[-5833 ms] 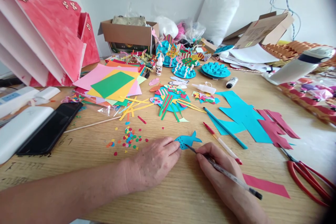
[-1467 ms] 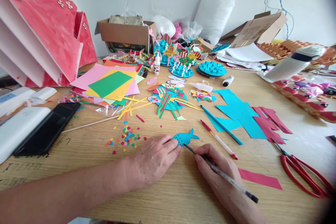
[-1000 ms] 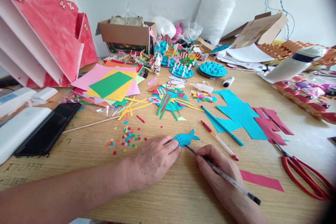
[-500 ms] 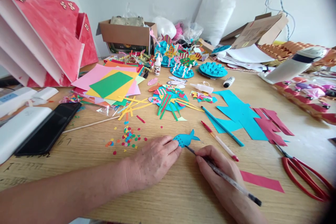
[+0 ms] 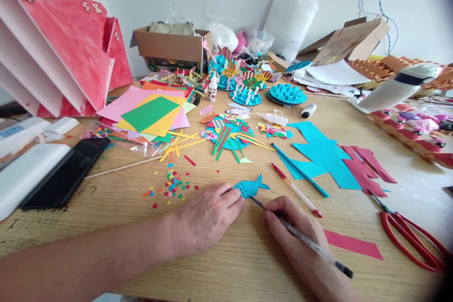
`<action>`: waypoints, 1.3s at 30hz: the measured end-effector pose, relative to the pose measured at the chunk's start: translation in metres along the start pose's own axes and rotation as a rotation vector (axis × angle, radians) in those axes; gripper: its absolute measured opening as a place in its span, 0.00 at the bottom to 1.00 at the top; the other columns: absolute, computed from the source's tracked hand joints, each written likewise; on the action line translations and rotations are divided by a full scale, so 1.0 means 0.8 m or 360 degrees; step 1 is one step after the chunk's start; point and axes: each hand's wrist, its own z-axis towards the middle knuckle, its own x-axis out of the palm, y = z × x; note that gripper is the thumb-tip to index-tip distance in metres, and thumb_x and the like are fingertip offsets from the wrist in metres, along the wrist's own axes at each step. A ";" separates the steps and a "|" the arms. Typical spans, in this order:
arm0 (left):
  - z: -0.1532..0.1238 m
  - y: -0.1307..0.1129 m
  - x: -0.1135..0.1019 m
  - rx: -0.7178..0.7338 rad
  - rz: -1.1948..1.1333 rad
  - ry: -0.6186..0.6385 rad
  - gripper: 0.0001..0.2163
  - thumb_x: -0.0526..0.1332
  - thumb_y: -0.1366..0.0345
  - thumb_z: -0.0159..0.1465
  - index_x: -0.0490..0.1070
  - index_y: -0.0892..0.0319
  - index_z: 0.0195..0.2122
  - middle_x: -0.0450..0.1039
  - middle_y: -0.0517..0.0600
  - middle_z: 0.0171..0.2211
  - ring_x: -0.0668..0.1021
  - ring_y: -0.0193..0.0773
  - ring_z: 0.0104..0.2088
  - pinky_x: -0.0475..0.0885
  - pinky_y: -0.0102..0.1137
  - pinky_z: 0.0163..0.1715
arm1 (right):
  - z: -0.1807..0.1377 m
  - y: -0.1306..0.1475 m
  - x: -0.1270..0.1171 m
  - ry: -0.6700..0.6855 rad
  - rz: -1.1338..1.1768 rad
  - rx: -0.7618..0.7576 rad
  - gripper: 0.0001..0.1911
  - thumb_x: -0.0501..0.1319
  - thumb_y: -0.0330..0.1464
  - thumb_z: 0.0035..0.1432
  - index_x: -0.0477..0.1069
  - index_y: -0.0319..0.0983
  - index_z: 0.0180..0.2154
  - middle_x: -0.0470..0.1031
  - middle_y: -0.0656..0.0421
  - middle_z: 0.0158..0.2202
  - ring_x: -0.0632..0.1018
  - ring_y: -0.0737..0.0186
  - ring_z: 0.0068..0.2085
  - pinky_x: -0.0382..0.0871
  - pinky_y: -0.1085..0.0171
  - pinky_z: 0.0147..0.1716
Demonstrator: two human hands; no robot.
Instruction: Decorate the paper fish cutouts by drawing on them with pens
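A small blue paper fish [image 5: 252, 187] with dark dots lies on the wooden table [image 5: 226, 264]. My left hand [image 5: 207, 217] lies flat beside it, fingers stretched out, with the fingertips pressing on the fish's head end. My right hand [image 5: 300, 240] is closed around a clear pen [image 5: 304, 240]. The pen's tip touches the lower edge of the fish.
Red scissors [image 5: 414, 240] and a red paper strip [image 5: 354, 245] lie to the right. A red pen [image 5: 296, 190], a blue pen [image 5: 300, 170] and blue and red paper offcuts [image 5: 329, 155] lie beyond. Confetti dots [image 5: 171, 186], a black phone [image 5: 65, 174], coloured sheets [image 5: 150, 113] and glue bottles sit further off.
Almost nothing has changed. The pen tip shifts slightly over the fish while my left hand keeps it pinned in the same spot.
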 end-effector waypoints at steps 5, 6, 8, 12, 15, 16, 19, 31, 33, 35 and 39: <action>0.001 0.000 -0.004 -0.0008 0.0006 0.0030 0.14 0.49 0.74 0.65 0.66 0.66 0.50 0.69 0.54 0.43 0.69 0.42 0.44 0.69 0.36 0.48 | 0.001 0.002 -0.001 0.0010 -0.0007 0.0007 0.08 0.54 0.36 0.51 0.68 0.41 0.25 0.69 0.64 0.17 0.69 0.66 0.18 0.60 0.68 0.17; 0.001 0.000 -0.004 -0.0008 0.0004 0.0037 0.14 0.50 0.74 0.65 0.66 0.66 0.50 0.69 0.54 0.44 0.69 0.42 0.45 0.69 0.36 0.48 | 0.001 0.002 -0.001 0.0009 -0.0006 0.0013 0.08 0.54 0.36 0.51 0.68 0.41 0.25 0.68 0.64 0.17 0.69 0.66 0.18 0.60 0.68 0.17; 0.000 0.000 -0.003 -0.0007 0.0000 0.0046 0.14 0.50 0.74 0.65 0.66 0.66 0.50 0.68 0.54 0.44 0.69 0.42 0.45 0.69 0.36 0.48 | 0.000 0.001 0.000 0.0012 -0.0003 0.0019 0.08 0.54 0.36 0.52 0.68 0.41 0.26 0.69 0.63 0.17 0.69 0.66 0.19 0.61 0.68 0.18; -0.001 0.000 0.000 -0.0001 0.0002 0.0030 0.14 0.51 0.74 0.64 0.66 0.66 0.50 0.68 0.54 0.43 0.69 0.42 0.44 0.68 0.36 0.48 | -0.001 -0.003 0.001 0.0051 0.0006 0.0009 0.07 0.54 0.35 0.52 0.68 0.41 0.27 0.70 0.63 0.19 0.70 0.66 0.20 0.63 0.68 0.19; 0.000 0.000 -0.001 -0.0009 -0.0013 0.0019 0.13 0.50 0.74 0.65 0.66 0.66 0.50 0.68 0.54 0.43 0.69 0.42 0.44 0.69 0.36 0.47 | -0.002 -0.006 0.001 0.0021 0.0001 -0.0008 0.08 0.54 0.35 0.53 0.68 0.41 0.27 0.69 0.63 0.19 0.69 0.66 0.20 0.61 0.68 0.19; 0.000 0.000 -0.002 -0.0012 -0.0019 0.0022 0.13 0.50 0.74 0.65 0.66 0.66 0.50 0.68 0.54 0.43 0.69 0.42 0.44 0.69 0.36 0.47 | -0.002 -0.007 0.001 0.0014 -0.0003 -0.0012 0.08 0.54 0.35 0.53 0.68 0.41 0.27 0.68 0.64 0.18 0.69 0.66 0.19 0.61 0.68 0.18; 0.002 -0.001 -0.004 -0.0008 -0.0027 0.0029 0.13 0.50 0.74 0.65 0.66 0.67 0.50 0.68 0.54 0.43 0.69 0.42 0.44 0.69 0.36 0.47 | -0.001 -0.007 0.002 0.0028 -0.0008 -0.0030 0.07 0.54 0.35 0.53 0.68 0.41 0.27 0.68 0.64 0.18 0.69 0.67 0.19 0.61 0.68 0.18; -0.001 0.001 -0.003 -0.0008 -0.0027 0.0060 0.13 0.50 0.74 0.65 0.66 0.66 0.49 0.68 0.54 0.43 0.69 0.42 0.44 0.69 0.35 0.47 | -0.001 -0.004 0.001 0.0005 -0.0008 -0.0055 0.07 0.54 0.35 0.52 0.67 0.41 0.26 0.68 0.64 0.17 0.69 0.67 0.18 0.60 0.69 0.17; 0.000 0.001 -0.003 -0.0004 -0.0030 0.0054 0.13 0.51 0.74 0.65 0.66 0.66 0.49 0.68 0.54 0.43 0.69 0.41 0.44 0.69 0.35 0.47 | 0.000 -0.005 0.002 -0.0002 -0.0010 -0.0065 0.07 0.54 0.35 0.53 0.68 0.41 0.27 0.68 0.64 0.17 0.69 0.67 0.18 0.60 0.69 0.17; 0.000 0.001 -0.003 -0.0005 -0.0019 0.0031 0.12 0.51 0.74 0.65 0.66 0.66 0.49 0.69 0.54 0.43 0.69 0.41 0.44 0.69 0.36 0.47 | 0.001 -0.005 0.003 0.0017 -0.0002 -0.0083 0.07 0.53 0.34 0.54 0.68 0.41 0.27 0.68 0.64 0.18 0.69 0.67 0.18 0.60 0.69 0.17; 0.001 0.000 -0.003 -0.0007 -0.0014 0.0025 0.12 0.51 0.74 0.65 0.66 0.67 0.49 0.69 0.54 0.42 0.69 0.41 0.43 0.70 0.36 0.46 | 0.002 -0.006 0.004 0.0018 0.0024 -0.0120 0.07 0.54 0.34 0.54 0.67 0.41 0.27 0.68 0.65 0.18 0.68 0.68 0.18 0.60 0.69 0.17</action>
